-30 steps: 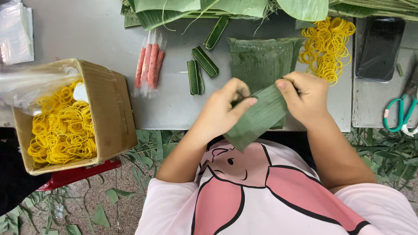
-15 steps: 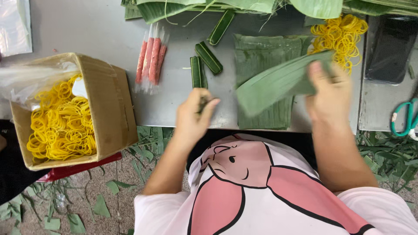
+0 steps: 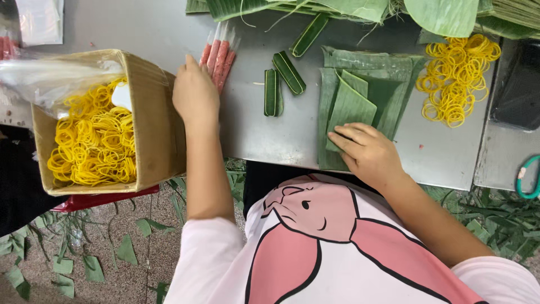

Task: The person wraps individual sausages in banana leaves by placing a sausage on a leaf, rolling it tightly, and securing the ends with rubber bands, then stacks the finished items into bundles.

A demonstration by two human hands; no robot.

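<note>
Closest to us, our right hand (image 3: pixel 368 151) lies flat on the folded leaf piece (image 3: pixel 350 107), fingers stretched out and pressing its near edge down rather than gripping it. That piece sits on top of a stack of green leaf sheets (image 3: pixel 394 84) spread on the grey metal table (image 3: pixel 270 132), near the table's front edge.

Our left hand (image 3: pixel 194 93) reaches further out on the other side, its fingertips at the near ends of a bundle of pink sausages in clear wrap (image 3: pixel 219 56); the fingers curl loosely over the bundle, and we cannot tell whether they have closed on anything. Just left of that hand stands a cardboard box (image 3: pixel 154 129) full of yellow rubber bands (image 3: pixel 93 146).

Between our hands, a little beyond them, lie small rolled leaf packets (image 3: pixel 281 81), two side by side and one more tilted further back. A loose heap of yellow bands (image 3: pixel 455 79) sits to the right of the leaf stack. At the far edge, long green leaves (image 3: pixel 349 8) are piled across the table
</note>
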